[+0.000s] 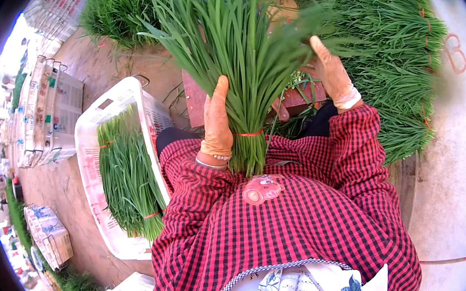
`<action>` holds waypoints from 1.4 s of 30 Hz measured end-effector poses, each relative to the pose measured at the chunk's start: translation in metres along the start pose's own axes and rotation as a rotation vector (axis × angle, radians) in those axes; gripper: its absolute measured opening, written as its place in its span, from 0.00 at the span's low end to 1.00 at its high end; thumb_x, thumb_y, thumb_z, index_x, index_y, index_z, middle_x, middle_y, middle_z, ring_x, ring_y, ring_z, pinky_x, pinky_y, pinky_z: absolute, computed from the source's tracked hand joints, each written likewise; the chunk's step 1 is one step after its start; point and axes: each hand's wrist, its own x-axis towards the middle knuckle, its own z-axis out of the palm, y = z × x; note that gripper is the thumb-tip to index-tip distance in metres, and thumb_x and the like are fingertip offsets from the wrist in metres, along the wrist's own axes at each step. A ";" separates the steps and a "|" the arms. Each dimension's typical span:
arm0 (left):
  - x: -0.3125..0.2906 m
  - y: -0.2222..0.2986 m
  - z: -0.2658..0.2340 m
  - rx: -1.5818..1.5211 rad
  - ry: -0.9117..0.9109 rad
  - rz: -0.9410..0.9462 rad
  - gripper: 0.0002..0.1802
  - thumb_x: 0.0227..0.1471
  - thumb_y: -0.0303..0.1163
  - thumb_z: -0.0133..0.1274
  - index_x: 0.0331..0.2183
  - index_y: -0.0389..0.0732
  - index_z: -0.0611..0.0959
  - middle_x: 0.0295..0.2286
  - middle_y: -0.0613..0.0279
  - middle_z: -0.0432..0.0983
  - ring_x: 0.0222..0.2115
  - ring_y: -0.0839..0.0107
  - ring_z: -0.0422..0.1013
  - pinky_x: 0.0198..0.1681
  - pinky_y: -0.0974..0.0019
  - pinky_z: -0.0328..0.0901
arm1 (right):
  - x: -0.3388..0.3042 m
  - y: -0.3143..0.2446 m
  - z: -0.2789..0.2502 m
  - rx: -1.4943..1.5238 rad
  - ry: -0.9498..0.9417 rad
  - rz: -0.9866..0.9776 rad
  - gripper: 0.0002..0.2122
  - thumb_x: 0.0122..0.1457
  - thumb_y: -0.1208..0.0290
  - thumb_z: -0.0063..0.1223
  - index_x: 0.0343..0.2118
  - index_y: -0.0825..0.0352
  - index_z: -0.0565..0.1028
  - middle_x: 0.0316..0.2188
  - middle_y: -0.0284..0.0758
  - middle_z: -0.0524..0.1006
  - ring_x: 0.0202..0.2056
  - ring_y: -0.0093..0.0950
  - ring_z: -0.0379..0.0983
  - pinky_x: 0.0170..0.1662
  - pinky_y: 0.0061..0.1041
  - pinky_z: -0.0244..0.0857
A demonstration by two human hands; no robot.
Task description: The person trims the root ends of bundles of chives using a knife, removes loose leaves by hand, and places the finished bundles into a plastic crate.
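Note:
An upright bundle of garlic chives (246,82), tied low down with a red band (249,134), stands before my chest with its leaves fanning out at the top. My left hand (217,119), in a pale orange glove, holds the bundle's left side just above the band; its other fingers are hidden behind the stems. Along the right edge of the fanned leaves is my right hand (335,74), also gloved, open with fingers stretched. Leaves beside it are smeared by motion. Behind the bundle lies a reddish board (194,96) with cut scraps and part of a knife-like handle (280,110).
At my left stands a white plastic basket (91,176) with tied chive bundles (129,178) inside. Rows of banded chives (394,68) lie to the right, beside a pale surface (454,174). More greens (114,16) lie at the back; stacked white crates (52,107) stand far left.

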 end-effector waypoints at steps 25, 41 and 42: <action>-0.001 -0.007 -0.021 -0.086 -0.139 -0.068 0.20 0.61 0.30 0.54 0.54 0.39 0.74 0.45 0.62 0.77 0.44 0.69 0.76 0.46 0.65 0.73 | -0.025 -0.020 0.128 -1.245 -0.523 -0.517 0.18 0.58 0.64 0.54 0.50 0.63 0.73 0.32 0.39 0.79 0.37 0.40 0.78 0.41 0.38 0.70; 0.006 -0.013 -0.029 -0.062 -0.044 0.001 0.19 0.61 0.34 0.54 0.52 0.39 0.77 0.46 0.63 0.78 0.43 0.71 0.76 0.46 0.66 0.72 | -0.010 -0.012 0.114 -1.118 -0.539 -0.520 0.14 0.58 0.68 0.48 0.47 0.62 0.74 0.29 0.40 0.78 0.34 0.43 0.76 0.38 0.39 0.69; 0.007 -0.013 -0.029 -0.063 -0.045 0.009 0.19 0.61 0.34 0.55 0.52 0.39 0.77 0.45 0.63 0.78 0.42 0.71 0.76 0.45 0.66 0.72 | -0.009 -0.013 0.114 -1.114 -0.545 -0.478 0.14 0.58 0.68 0.48 0.47 0.63 0.74 0.29 0.40 0.78 0.34 0.43 0.76 0.38 0.39 0.69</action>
